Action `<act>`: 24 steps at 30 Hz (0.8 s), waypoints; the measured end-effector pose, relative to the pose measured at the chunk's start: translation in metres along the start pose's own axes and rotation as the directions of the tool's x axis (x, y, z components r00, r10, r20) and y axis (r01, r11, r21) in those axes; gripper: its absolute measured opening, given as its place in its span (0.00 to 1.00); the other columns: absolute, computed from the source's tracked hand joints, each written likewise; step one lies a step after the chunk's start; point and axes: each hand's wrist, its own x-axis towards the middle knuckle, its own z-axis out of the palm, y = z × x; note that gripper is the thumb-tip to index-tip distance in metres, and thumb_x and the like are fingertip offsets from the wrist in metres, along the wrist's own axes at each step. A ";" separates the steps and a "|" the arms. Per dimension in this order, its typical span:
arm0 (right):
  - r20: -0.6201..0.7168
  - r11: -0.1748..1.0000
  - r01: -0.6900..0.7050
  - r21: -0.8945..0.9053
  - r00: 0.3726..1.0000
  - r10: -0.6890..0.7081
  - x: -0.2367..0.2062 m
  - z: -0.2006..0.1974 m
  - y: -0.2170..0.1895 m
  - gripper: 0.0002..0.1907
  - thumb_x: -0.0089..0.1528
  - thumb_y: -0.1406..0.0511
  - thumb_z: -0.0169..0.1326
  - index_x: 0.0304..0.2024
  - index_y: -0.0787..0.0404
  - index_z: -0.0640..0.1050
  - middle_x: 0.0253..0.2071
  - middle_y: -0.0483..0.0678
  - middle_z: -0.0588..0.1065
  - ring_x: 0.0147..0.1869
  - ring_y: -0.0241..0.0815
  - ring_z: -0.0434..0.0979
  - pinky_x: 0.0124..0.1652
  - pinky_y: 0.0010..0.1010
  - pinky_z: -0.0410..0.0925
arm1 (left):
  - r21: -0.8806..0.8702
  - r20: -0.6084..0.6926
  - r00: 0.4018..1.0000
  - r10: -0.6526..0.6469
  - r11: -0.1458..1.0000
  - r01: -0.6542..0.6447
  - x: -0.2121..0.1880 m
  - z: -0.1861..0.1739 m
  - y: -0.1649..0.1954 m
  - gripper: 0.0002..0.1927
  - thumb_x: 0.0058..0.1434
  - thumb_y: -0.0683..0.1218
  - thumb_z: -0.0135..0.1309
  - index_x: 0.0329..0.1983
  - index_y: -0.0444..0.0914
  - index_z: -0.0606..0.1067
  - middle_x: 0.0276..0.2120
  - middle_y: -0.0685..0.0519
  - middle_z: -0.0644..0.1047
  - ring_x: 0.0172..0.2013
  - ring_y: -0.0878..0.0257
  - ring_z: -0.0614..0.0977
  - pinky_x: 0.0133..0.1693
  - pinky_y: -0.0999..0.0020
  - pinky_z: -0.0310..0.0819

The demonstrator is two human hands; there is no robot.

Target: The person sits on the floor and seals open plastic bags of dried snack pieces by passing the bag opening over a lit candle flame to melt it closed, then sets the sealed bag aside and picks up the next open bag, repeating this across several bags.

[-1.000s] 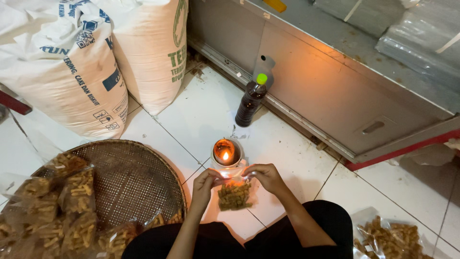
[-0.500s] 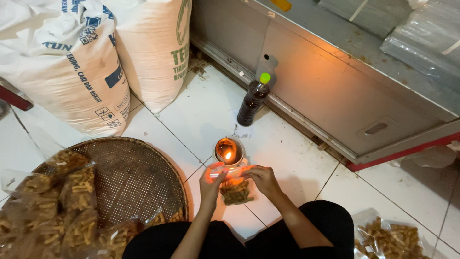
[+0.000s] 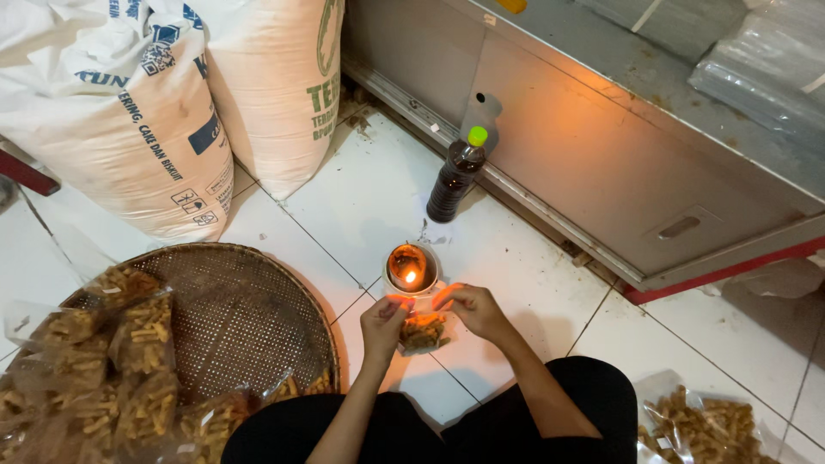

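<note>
Left hand and right hand: fingers pinched on top edge of small clear plastic bag of brown snack sticks, just beside lit flame in small round cup, above white tiled floor.

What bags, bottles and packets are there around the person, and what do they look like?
Left sack: big, white, blue print, upper left on the floor.
Second sack: white, green print, beside it.
Bottle: dark liquid, green cap, upright by the metal cabinet.
Small packet: clear plastic, brown snack sticks, held by left hand and right hand beside a lit flame.
Filled packets: clear, on the woven tray.
Another packet: lower right floor.
</note>
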 end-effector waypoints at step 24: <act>-0.181 0.991 -0.097 -0.095 0.980 0.078 0.031 0.029 -0.010 0.09 0.58 0.65 0.62 0.35 0.67 0.82 0.30 0.45 0.81 0.36 0.31 0.77 0.39 0.25 0.71 | 0.309 -0.047 0.998 0.042 0.951 -0.025 0.018 0.001 0.003 0.07 0.58 0.40 0.60 0.38 0.31 0.81 0.30 0.50 0.84 0.31 0.68 0.83 0.34 0.71 0.78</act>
